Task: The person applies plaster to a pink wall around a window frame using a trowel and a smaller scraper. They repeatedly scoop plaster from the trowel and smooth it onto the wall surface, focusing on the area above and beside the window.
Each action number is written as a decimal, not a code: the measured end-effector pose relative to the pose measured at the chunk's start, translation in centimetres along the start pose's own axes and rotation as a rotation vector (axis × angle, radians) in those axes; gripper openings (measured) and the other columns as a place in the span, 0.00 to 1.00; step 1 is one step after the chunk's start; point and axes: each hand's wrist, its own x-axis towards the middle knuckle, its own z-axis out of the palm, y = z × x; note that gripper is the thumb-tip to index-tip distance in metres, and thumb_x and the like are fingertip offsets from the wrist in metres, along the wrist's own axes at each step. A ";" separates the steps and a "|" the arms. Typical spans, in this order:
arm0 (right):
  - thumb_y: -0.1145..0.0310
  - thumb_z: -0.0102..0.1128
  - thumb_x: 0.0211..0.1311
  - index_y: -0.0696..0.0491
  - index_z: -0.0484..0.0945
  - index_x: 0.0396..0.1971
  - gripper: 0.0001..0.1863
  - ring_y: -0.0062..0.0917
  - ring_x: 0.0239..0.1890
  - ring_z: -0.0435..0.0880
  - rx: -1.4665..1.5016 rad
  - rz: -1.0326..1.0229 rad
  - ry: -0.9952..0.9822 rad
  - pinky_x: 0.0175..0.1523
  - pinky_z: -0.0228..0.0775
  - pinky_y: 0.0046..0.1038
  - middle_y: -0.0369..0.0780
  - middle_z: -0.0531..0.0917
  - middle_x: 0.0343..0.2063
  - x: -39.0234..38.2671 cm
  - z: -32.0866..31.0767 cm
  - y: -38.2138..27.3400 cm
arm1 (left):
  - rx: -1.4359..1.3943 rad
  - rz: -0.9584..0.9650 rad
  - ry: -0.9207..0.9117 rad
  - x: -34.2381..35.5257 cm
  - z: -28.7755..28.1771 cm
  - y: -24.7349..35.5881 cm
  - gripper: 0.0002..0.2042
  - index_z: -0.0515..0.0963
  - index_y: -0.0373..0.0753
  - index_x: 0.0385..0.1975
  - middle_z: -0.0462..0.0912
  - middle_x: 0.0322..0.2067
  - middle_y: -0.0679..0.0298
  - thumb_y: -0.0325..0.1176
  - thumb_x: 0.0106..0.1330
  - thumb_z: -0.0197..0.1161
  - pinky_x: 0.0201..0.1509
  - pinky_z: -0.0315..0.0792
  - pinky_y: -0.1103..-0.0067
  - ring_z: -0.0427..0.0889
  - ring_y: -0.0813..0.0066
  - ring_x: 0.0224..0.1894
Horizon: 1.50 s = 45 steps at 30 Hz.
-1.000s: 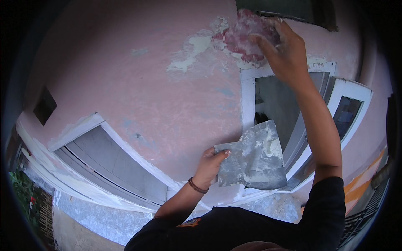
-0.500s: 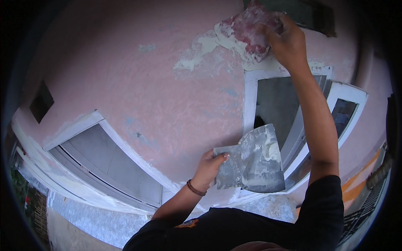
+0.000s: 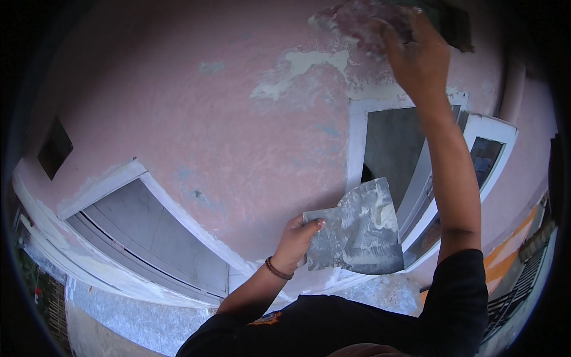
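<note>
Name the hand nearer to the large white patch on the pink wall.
Right. The right hand is raised right of the white patch; the left hand is well below it.

Holds a grey filler-smeared sheet (image 3: pixel 363 235) low and a reddish, white-smeared flat piece (image 3: pixel 360 25) high, before a pink wall (image 3: pixel 256 160).
Grips the sheet by its left edge with the left hand (image 3: pixel 292 244), thumb across the upper face, with a brown beaded bracelet (image 3: pixel 278 270) round the wrist; grasps the blurred reddish piece in the right hand (image 3: pixel 421 56), just above white filler patches (image 3: pixel 309 62) and near a dark opening (image 3: pixel 455 27); wears a black short-sleeved shirt (image 3: pixel 369 321), facing a white frame (image 3: pixel 355 134) at right and a grey panel in white trim (image 3: pixel 160 229) at left.
</note>
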 end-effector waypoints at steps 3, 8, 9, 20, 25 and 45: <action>0.61 0.73 0.60 0.57 0.81 0.47 0.20 0.31 0.39 0.87 0.203 0.266 -0.057 0.46 0.77 0.28 0.46 0.87 0.40 -0.4 -0.8 1.0 | -0.014 0.015 -0.008 -0.1 0.1 -0.1 0.12 0.78 0.30 0.49 0.85 0.43 0.59 0.28 0.70 0.61 0.50 0.79 0.76 0.85 0.73 0.44; 0.63 0.72 0.57 0.60 0.81 0.46 0.21 0.36 0.38 0.86 0.429 0.619 -0.298 0.46 0.76 0.32 0.47 0.87 0.37 -2.7 0.4 1.1 | 0.006 -0.014 -0.009 0.1 0.1 0.0 0.13 0.77 0.29 0.50 0.85 0.43 0.59 0.29 0.70 0.60 0.50 0.79 0.76 0.85 0.73 0.43; 0.63 0.72 0.56 0.59 0.81 0.46 0.21 0.35 0.38 0.86 0.356 0.491 -0.200 0.46 0.76 0.32 0.46 0.87 0.37 -2.8 0.6 1.4 | 0.004 -0.010 -0.016 0.1 0.0 0.1 0.13 0.77 0.29 0.50 0.85 0.43 0.59 0.29 0.70 0.60 0.50 0.79 0.76 0.85 0.73 0.43; 0.66 0.71 0.60 0.59 0.80 0.46 0.18 0.25 0.38 0.85 0.176 0.289 -0.142 0.44 0.77 0.28 0.46 0.86 0.36 -3.5 -0.9 -1.3 | 0.054 -0.036 0.020 0.4 0.1 0.1 0.13 0.77 0.29 0.50 0.84 0.43 0.59 0.29 0.69 0.60 0.49 0.78 0.76 0.84 0.72 0.43; 0.69 0.68 0.60 0.57 0.80 0.43 0.13 0.25 0.37 0.84 -0.046 0.273 0.059 0.44 0.75 0.30 0.39 0.85 0.34 -3.5 -4.7 1.2 | 0.105 0.049 0.045 -0.3 -0.5 0.0 0.13 0.78 0.31 0.49 0.84 0.43 0.60 0.28 0.68 0.59 0.48 0.78 0.76 0.84 0.73 0.42; 0.74 0.65 0.65 0.64 0.75 0.51 0.17 0.20 0.37 0.85 0.882 1.819 -0.316 0.39 0.79 0.22 0.41 0.83 0.40 -26.5 -18.6 -5.9 | -0.005 -0.129 -0.169 5.1 -3.4 -4.1 0.15 0.79 0.31 0.49 0.85 0.42 0.61 0.28 0.64 0.59 0.53 0.76 0.77 0.84 0.73 0.44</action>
